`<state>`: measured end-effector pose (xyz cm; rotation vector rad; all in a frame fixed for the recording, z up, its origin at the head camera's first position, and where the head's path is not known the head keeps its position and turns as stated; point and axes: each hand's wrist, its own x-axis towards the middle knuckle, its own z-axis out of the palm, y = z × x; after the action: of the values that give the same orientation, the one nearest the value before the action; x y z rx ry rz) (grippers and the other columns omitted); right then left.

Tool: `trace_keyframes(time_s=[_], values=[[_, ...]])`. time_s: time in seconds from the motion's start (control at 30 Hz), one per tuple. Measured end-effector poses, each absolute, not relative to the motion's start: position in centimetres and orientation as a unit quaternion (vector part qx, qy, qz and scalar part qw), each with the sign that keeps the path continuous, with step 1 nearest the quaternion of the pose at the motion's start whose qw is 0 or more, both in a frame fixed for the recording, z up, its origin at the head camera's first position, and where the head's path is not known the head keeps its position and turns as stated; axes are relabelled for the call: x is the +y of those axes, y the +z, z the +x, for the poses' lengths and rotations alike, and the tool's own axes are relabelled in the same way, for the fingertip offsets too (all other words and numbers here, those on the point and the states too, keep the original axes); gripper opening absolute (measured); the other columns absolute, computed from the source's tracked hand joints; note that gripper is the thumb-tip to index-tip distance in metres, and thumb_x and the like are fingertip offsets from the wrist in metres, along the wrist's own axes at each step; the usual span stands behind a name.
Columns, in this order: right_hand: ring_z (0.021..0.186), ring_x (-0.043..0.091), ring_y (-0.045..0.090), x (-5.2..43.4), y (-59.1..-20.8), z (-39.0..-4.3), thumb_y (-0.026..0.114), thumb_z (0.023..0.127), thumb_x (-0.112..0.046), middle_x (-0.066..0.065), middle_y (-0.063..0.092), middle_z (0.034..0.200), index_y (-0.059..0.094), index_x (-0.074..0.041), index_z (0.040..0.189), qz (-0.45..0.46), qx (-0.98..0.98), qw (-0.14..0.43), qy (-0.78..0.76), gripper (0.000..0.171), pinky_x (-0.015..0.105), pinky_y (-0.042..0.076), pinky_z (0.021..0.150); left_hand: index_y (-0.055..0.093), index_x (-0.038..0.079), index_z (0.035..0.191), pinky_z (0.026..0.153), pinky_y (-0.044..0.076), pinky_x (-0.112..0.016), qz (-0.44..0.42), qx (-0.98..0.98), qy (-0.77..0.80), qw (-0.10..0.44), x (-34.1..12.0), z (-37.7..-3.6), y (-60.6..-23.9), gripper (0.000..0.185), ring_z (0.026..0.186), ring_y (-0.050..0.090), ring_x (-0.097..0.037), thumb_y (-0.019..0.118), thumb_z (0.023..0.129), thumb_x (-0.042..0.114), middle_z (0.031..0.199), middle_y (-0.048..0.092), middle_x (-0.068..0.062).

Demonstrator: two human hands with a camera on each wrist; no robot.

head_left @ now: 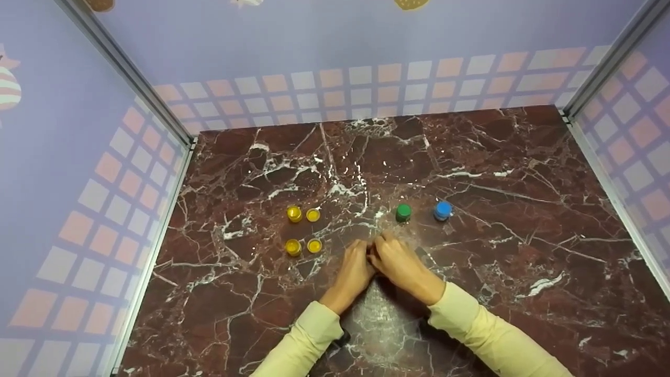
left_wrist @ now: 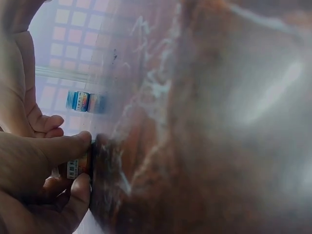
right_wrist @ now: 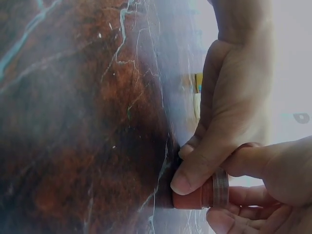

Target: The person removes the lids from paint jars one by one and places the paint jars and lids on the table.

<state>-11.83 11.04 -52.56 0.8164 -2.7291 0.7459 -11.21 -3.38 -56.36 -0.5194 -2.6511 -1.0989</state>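
Observation:
Both hands meet at the middle of the marble table [head_left: 471,157]. My left hand [head_left: 365,252] and my right hand [head_left: 386,246] together pinch one small red jar [right_wrist: 192,196], which the fingers hide in the head view. In the right wrist view the jar's red end sits against the marble, with a clear ribbed band [right_wrist: 220,187] under my right hand [right_wrist: 234,192]. In the left wrist view my left hand [left_wrist: 84,162] has thumb and finger around the jar's labelled side [left_wrist: 73,168].
Several small yellow jars [head_left: 294,213] stand in a square left of the hands. A green jar [head_left: 403,212] and a blue jar [head_left: 443,210] stand just beyond the right hand. Tiled-pattern walls [head_left: 104,173] close in the table on three sides.

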Motion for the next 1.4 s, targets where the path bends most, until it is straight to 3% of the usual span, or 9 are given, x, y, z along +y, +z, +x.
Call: trace_keyframes(time_s=[0.17,0.33,0.5,0.77,1.17,1.27,1.4], values=[[0.077,0.031,0.066,11.5,-52.3,-12.0,0.079,0.086,-0.002,0.015,0.058,0.095,0.066,0.010,0.106,0.293,-0.921,0.076,0.245,0.027,0.039,0.059,0.067,0.064,0.000,0.091,0.076,0.054,-0.044,-0.181,-0.903,-0.373,0.115,-3.2,-11.3,-56.3,0.020,0.082,0.064,-0.033,0.077,0.075,-0.003,0.085,0.062,-0.012],[0.079,0.030,0.066,12.0,-51.9,-12.2,0.078,0.085,-0.001,0.014,0.060,0.096,0.066,0.006,0.099,0.325,-0.912,0.056,0.244,0.020,0.038,0.059,0.070,0.064,0.000,0.090,0.075,0.053,-0.044,-0.182,-0.907,-0.363,0.110,-3.1,-11.3,-56.2,0.020,0.081,0.064,-0.034,0.076,0.074,-0.004,0.084,0.062,-0.013],[0.093,0.030,0.064,12.6,-51.9,-12.8,0.078,0.081,0.000,0.014,0.065,0.104,0.068,0.002,0.102,0.392,-0.887,0.050,0.240,0.023,0.040,0.058,0.082,0.064,-0.001,0.091,0.075,0.053,-0.045,-0.172,-0.915,-0.352,0.098,-3.1,-11.4,-56.0,0.025,0.081,0.065,-0.035,0.073,0.069,-0.006,0.085,0.063,-0.014],[0.105,0.029,0.064,13.6,-52.4,-13.3,0.073,0.080,0.009,0.011,0.069,0.115,0.074,-0.001,0.103,0.452,-0.849,0.047,0.271,0.024,0.040,0.055,0.092,0.067,0.000,0.095,0.076,0.054,-0.043,-0.148,-0.915,-0.369,0.071,-3.1,-11.3,-55.7,0.030,0.083,0.065,-0.033,0.083,0.069,0.002,0.089,0.064,-0.011],[0.118,0.034,0.064,13.7,-53.1,-12.5,0.070,0.088,0.004,0.019,0.066,0.127,0.072,0.001,0.114,0.362,-0.864,0.040,0.348,0.025,0.045,0.051,0.102,0.068,-0.001,0.093,0.073,0.055,-0.040,-0.153,-0.912,-0.368,0.094,-3.0,-11.4,-55.9,0.026,0.080,0.066,-0.032,0.083,0.072,-0.001,0.086,0.064,-0.011],[0.110,0.033,0.066,13.3,-52.8,-12.4,0.070,0.090,0.003,0.018,0.067,0.121,0.072,0.002,0.112,0.317,-0.873,0.061,0.366,0.022,0.044,0.055,0.096,0.067,-0.001,0.091,0.074,0.054,-0.040,-0.154,-0.911,-0.371,0.096,-2.9,-11.4,-55.9,0.025,0.081,0.066,-0.031,0.084,0.073,0.000,0.086,0.064,-0.011],[0.086,0.032,0.068,12.3,-52.4,-12.0,0.072,0.088,0.002,0.015,0.065,0.101,0.071,0.004,0.104,0.233,-0.903,0.118,0.341,0.017,0.044,0.059,0.076,0.067,-0.001,0.093,0.079,0.055,-0.040,-0.154,-0.905,-0.385,0.091,-2.9,-11.3,-56.0,0.027,0.085,0.067,-0.030,0.088,0.075,0.003,0.090,0.066,-0.012]])
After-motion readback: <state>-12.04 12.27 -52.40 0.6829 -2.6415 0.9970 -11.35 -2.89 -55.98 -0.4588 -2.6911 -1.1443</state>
